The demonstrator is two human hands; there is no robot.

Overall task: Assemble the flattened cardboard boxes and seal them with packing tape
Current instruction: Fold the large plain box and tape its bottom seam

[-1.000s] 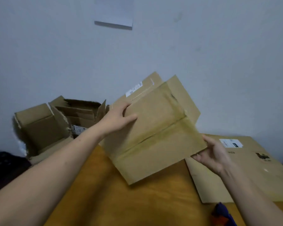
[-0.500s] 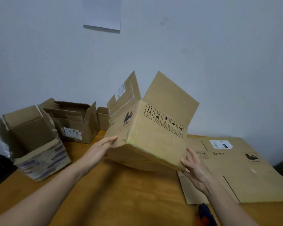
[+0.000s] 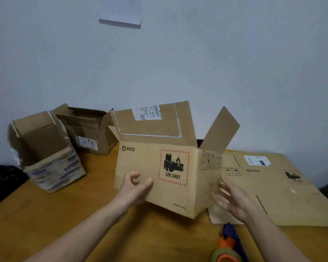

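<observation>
Presently: box (image 3: 150, 167) upright over table (image 3: 121, 235), opening and flaps pointing up, long axis running from left fingers across to right fingers. Left hand (image 3: 134, 188) fingers curled on front face, grip unclear. Right hand (image 3: 233, 201) fingers spread at end panel.

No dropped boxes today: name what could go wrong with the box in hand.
1. The PICO box is tilted, with the right hand only pressing straight fingers to its side and the left hand at its lower edge; it could slip.
2. Set down here, it may land partly on the flattened box and sit crooked.
3. The tape dispenser lies close beside the right forearm, which could knock it.
</observation>
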